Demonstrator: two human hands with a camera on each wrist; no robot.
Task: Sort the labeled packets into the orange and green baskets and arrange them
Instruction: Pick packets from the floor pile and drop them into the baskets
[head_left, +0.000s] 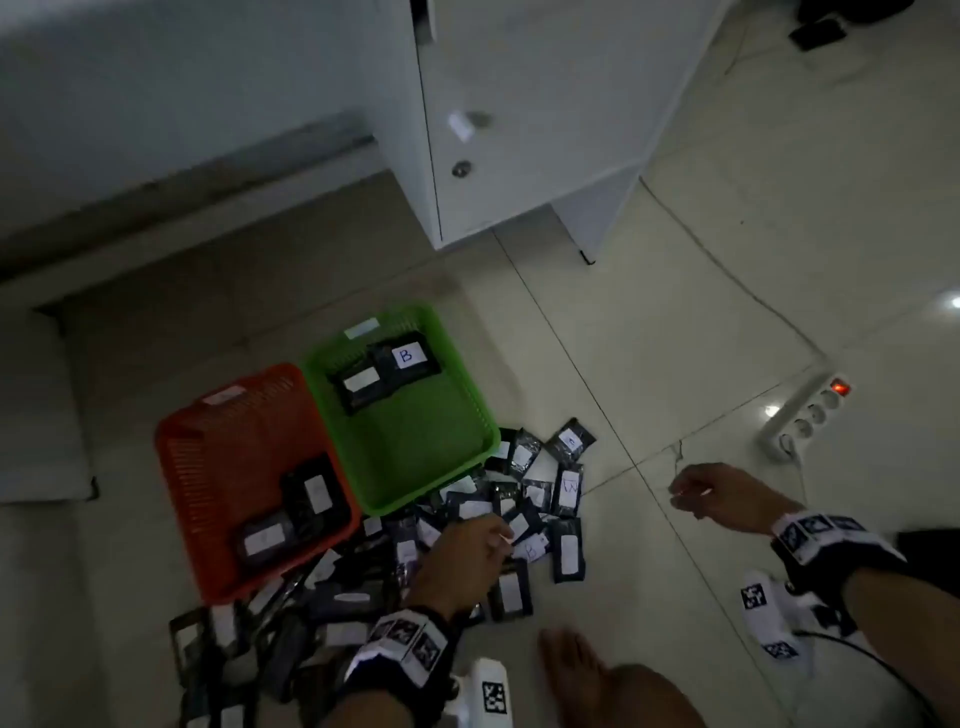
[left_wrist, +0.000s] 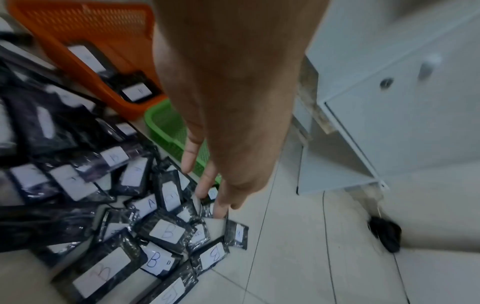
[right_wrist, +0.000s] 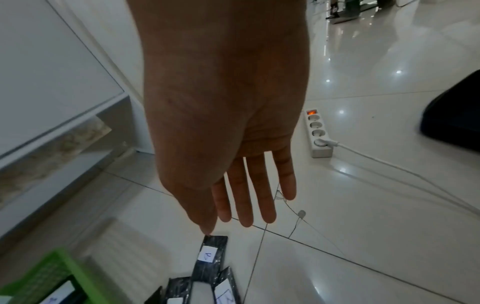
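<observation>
Black foil packets (head_left: 567, 550) heaped on the floor tiles beside the baskets, labels up for reading | left hand (head_left: 464, 555) reaches in, fingers straight, gripping nothing | right hand (right_wrist: 228, 131) hovers spread, empty | orange basket (head_left: 228, 447) and green basket (head_left: 441, 447) each hold a few
</observation>
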